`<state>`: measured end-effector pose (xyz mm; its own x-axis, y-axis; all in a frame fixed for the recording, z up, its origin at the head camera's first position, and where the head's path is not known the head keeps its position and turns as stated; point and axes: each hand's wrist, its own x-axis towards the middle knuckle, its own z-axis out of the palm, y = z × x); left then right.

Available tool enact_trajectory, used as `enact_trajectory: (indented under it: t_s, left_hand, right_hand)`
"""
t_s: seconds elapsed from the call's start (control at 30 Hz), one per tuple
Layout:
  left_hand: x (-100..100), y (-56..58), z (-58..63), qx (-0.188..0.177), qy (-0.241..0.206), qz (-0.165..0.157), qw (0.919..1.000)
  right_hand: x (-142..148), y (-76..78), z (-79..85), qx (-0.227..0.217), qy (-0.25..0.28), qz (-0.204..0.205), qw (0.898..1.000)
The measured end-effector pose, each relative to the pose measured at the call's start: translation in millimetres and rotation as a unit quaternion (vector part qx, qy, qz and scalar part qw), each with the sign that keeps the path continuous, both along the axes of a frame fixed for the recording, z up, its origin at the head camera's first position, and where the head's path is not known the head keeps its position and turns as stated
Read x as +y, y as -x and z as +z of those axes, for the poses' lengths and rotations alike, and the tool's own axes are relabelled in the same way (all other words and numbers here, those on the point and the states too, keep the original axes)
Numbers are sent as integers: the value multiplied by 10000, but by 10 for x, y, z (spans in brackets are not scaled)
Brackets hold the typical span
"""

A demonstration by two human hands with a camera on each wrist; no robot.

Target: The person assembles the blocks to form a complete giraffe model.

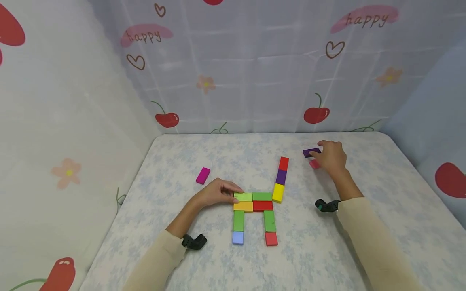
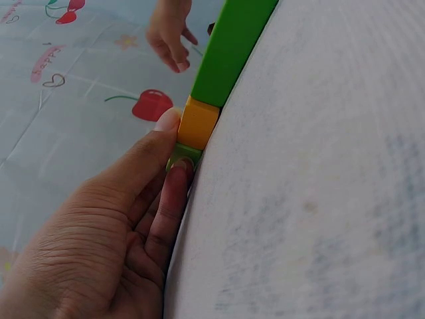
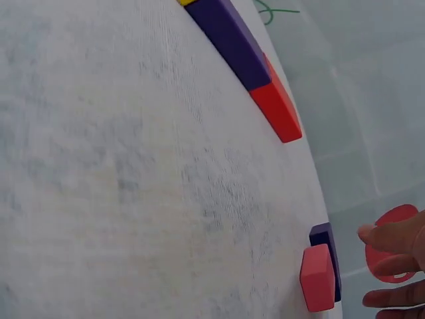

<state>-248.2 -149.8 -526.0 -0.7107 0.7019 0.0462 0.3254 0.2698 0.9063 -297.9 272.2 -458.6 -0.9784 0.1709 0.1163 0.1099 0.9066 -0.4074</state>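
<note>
In the head view, my left hand [image 1: 217, 191] is at the left end of a block figure, pinching a light green block [image 1: 244, 197] between thumb and fingers. The thumb touches the corner of the orange-yellow block [image 1: 242, 207] beside it. A green block [image 1: 262, 196] and a red block [image 1: 263, 206] continue these rows. My right hand [image 1: 330, 157] hovers, fingers parted and holding nothing, beside a dark purple block [image 1: 310, 152] and a pinkish-red block [image 1: 314, 164]. In the right wrist view, its fingertips [image 3: 382, 234] are apart from both blocks.
Two legs hang from the figure: green blocks [image 1: 238, 221] ending in a light blue block [image 1: 238, 238] and a red block [image 1: 271, 239]. To the upper right slants a red, purple and yellow column [image 1: 280, 177]. A magenta block [image 1: 203, 176] lies alone at the left.
</note>
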Motion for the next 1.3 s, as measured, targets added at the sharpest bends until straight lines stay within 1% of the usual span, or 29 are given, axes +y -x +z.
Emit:
enact_trajectory:
  t_s: [0.07,0.13,0.2,0.27,0.37,0.47,0.57,0.7,0.8,0.87,0.93,1.1,1.17,1.23,1.3]
  left_hand:
    - [2,4,8,0,-17,-12,10000]
    - [4,2,17,-24,-19,-22,10000]
    - [6,-1,20,-50,-14,-42,10000]
    - [8,-7,29,-70,-8,-43,10000]
    - [27,-7,34,-108,-50,-66,9999]
    - [52,-3,34,-143,-99,-104,9998]
    - [66,-1,34,-139,-106,-135,9998]
    - [44,-3,33,-141,-78,-104,9998]
    - [20,5,23,-140,-41,-61,9999]
    - [1,10,21,-125,-27,-45,9999]
    - [-6,14,21,-123,-38,-66,9999]
    - [1,17,14,-168,-54,-92,9998]
    - [1,16,9,-165,-34,-72,9998]
    - [-3,13,7,-167,-40,-55,9998]
    - [-10,12,3,-168,-53,-37,9998]
  right_hand:
    - [24,46,27,-376,-200,-20,9991]
    - [47,87,39,-671,-267,23,9974]
    - [60,119,44,-835,-297,53,9961]
    - [66,150,41,-884,-285,72,9957]
    - [70,186,27,-790,-273,79,9965]
    - [76,217,19,-641,-161,216,9976]
    - [65,261,-10,-421,123,492,9978]
    - [17,335,-75,-85,592,840,9947]
    - [-19,380,-108,109,809,926,9923]
    - [-48,413,-132,175,885,898,9919]
    - [-69,434,-149,122,960,793,9921]
    - [-121,482,-166,-305,1258,262,9912]
    - [-154,504,-161,-422,1393,33,9894]
    - [-186,533,-159,-485,1522,-84,9871]
    - [-219,560,-159,-524,1653,-100,9848]
